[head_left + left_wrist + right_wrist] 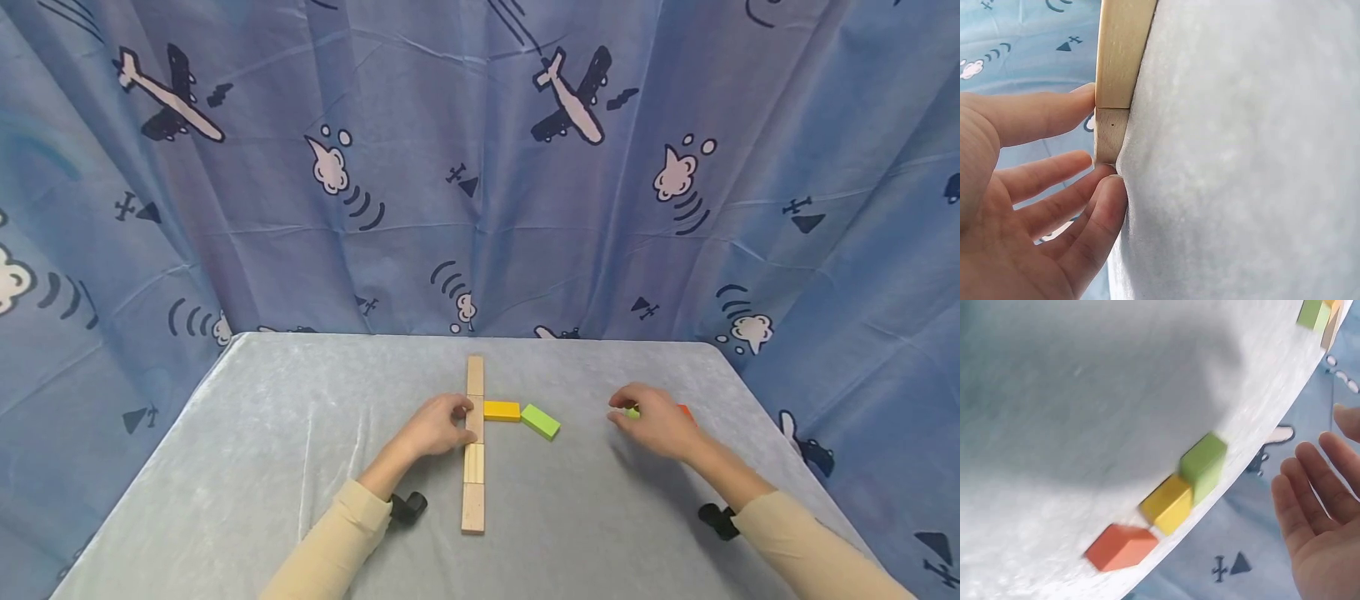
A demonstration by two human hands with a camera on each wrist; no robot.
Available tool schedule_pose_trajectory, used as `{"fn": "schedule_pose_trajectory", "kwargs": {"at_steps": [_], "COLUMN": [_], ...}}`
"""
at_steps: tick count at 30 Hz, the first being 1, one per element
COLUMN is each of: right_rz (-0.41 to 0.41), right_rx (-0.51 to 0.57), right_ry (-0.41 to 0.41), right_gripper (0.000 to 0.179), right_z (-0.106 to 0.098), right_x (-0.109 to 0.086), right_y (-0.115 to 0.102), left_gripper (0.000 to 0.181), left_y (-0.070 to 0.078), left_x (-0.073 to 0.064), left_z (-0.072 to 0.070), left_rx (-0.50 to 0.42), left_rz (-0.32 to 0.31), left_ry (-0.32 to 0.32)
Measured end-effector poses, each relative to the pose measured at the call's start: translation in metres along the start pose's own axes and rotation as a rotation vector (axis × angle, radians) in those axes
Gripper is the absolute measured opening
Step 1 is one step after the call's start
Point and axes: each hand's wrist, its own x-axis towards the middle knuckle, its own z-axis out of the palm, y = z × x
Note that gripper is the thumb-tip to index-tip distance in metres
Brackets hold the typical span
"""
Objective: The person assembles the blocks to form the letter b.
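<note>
My left hand (437, 427) is at the left side of a straight column of plain wooden blocks (473, 462). Its fingertips rest against one block of that column, with the fingers loosely extended; in the left wrist view they lie along the edge of the wood (1110, 134). A yellow block (502, 411) adjoins the column on its right, and a light green block (540, 422) sits slanted at its end. Over to the right, my right hand (658, 421) hovers with relaxed fingers and holds nothing. In the right wrist view, green (1204, 465), yellow (1169, 503) and orange (1121, 548) blocks lie near it.
A grey cloth covers the table (255, 433). Behind it hangs a blue curtain (420, 167) printed with planes and clouds. Dark wrist cameras (408, 507) are strapped under both forearms.
</note>
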Motion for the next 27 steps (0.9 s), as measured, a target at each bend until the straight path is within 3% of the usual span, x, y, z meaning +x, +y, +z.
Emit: {"fn": "schedule_pose_trajectory", "kwargs": {"at_steps": [11,27], "right_rz": [0.018,0.067], "right_rx": [-0.003,-0.035], "right_ry": [0.024,-0.03], "right_gripper": [0.033,0.059], "right_z": [-0.007,0.007], "right_x": [-0.001,0.004], "right_y": [0.034,0.072], "left_gripper": [0.046,0.046], "left_y": [0.001,-0.003], "left_x": [0.0,0.001], "left_z": [-0.001,0.0], "left_rx": [0.009,0.012], "left_rz": [-0.012,0.016], "left_ry": [-0.001,-0.001]}}
